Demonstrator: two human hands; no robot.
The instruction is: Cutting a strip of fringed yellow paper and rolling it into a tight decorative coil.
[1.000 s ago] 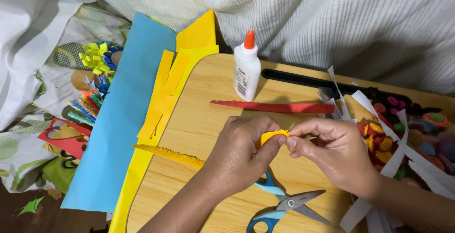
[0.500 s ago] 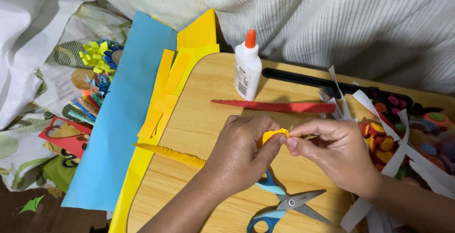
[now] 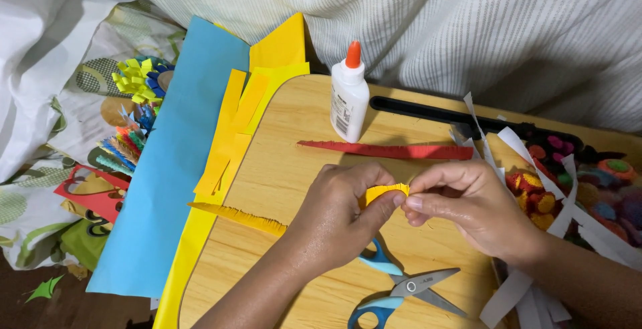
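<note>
Head view: almost nothing changed since half a second ago. Left hand and right hand at the same spot above the board, scissors and glue bottle unmoved. Only a slight shift of the right fingertips along the roll's edge.

Left thumb and fingers pinched on the yellow roll from 9 o'clock; right thumb and forefinger pressed together on its edge from 3 o'clock. Roll held in the air just over the board's middle, at 6 o'clock from the red strip. Yellow fringed strip trailing out from under the left hand toward 9 o'clock, flat on the board.

Glue bottle upright at 12 o'clock from the hands, orange cap on. Scissors at 6 o'clock, blue handles, blades slightly apart. Blue sheet and yellow sheets at 9 to 11 o'clock, hanging off the board's edge. Paper flowers beyond them on the cloth.

Hard to make out: most of the roll, covered by fingers, so no telling how much is wound. Join between roll and fringed strip hidden under the left palm. One scissor handle partly under the left wrist, the other cut off by the bottom edge. Tray of rolled pieces at 3 o'clock half buried under white strips and cut off at the right edge. Both forearms cut off by the frame.
</note>
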